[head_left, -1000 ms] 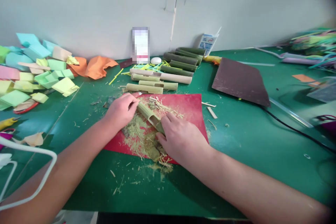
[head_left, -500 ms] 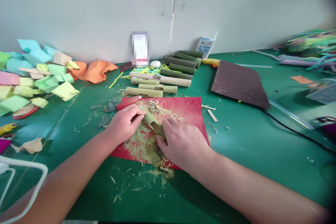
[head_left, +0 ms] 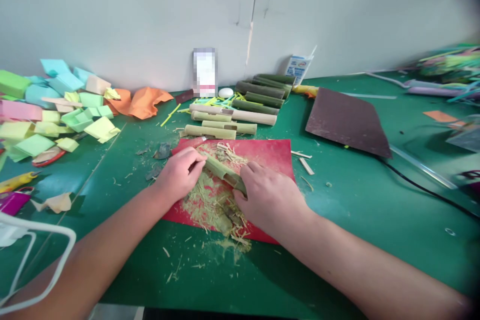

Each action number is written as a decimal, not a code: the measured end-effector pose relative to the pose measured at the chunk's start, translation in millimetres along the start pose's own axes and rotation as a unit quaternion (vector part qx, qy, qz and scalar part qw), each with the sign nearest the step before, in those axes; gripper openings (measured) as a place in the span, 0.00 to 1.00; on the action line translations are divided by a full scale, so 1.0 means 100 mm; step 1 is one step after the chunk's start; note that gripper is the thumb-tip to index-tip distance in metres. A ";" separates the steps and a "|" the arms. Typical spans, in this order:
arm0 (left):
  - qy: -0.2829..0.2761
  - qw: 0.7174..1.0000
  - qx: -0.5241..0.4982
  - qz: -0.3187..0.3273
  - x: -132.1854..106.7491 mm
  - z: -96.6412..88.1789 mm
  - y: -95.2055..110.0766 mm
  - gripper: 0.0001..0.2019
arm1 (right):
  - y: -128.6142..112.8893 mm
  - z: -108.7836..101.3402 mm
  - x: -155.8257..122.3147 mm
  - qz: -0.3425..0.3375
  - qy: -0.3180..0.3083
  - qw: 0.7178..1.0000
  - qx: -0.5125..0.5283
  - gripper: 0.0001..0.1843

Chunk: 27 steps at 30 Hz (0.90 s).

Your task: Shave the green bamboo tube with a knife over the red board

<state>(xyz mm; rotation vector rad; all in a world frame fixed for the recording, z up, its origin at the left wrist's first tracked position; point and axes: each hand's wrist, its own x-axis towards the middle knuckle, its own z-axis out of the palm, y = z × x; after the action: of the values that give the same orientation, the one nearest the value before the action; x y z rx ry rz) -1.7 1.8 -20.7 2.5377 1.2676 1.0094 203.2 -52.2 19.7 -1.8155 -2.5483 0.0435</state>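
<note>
Both hands hold a pale green bamboo tube (head_left: 218,170) with a notch cut into its side, slanting down to the right above a red sheet (head_left: 272,152). My left hand (head_left: 183,172) is closed around its upper left end. At the lower right end, my right hand (head_left: 272,195) has its fingers wrapped over the tube. Shavings and fine dust (head_left: 208,205) lie heaped on the sheet beneath it. A red-handled tool (head_left: 190,143) lies just behind my left hand, its far part hidden.
Pale notched bamboo tubes (head_left: 210,132) lie beyond the sheet, with darker green tubes (head_left: 260,90) behind. Colourful folded papers (head_left: 35,145) cover the left side. A dark brown sheet (head_left: 347,120) lies right of centre. Against the wall stand a phone-like screen (head_left: 205,70) and a drink carton (head_left: 298,69).
The bamboo tube now slants less steeply. My right hand has shifted slightly right with its end, while my left hand stays near the same place. The whole view has moved a little.
</note>
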 end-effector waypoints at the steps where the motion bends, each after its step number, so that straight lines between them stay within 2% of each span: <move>1: -0.008 1.000 -0.005 0.002 0.00 0.00 -0.01 0.05 | 0.00 0.00 0.00 0.001 -0.002 1.000 0.001 0.09; 6: 0.016 1.000 0.009 0.008 0.00 0.00 -0.01 0.05 | 0.00 0.00 0.02 0.006 -0.003 1.000 -0.003 0.09; 9: -0.007 1.000 -0.003 0.010 0.01 0.01 0.01 0.05 | 0.00 0.00 0.02 0.000 -0.006 1.000 -0.003 0.09; 13: 0.011 1.000 0.027 0.005 0.02 0.03 0.01 0.06 | -0.01 0.00 0.01 -0.001 -0.004 1.000 -0.006 0.08; 17: -0.011 1.000 0.020 0.017 0.02 0.05 0.01 0.06 | -0.02 0.01 0.01 -0.008 -0.005 1.000 -0.012 0.06; 20: 0.004 0.999 0.041 0.016 0.03 0.05 0.01 0.06 | -0.03 0.01 0.02 -0.011 -0.006 1.000 -0.010 0.07; 24: -0.012 0.999 0.027 0.013 0.03 0.04 0.00 0.06 | -0.03 0.03 0.01 -0.017 -0.008 1.000 -0.014 0.07; 27: -0.001 0.999 0.035 0.013 0.03 0.04 -0.02 0.07 | -0.04 0.05 0.00 -0.016 -0.003 1.000 -0.019 0.08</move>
<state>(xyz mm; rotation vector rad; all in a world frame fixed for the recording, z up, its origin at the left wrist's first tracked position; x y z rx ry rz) 0.9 5.7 -23.1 2.6132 1.2949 0.9852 199.7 -53.6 15.0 -1.7882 -2.6001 0.0004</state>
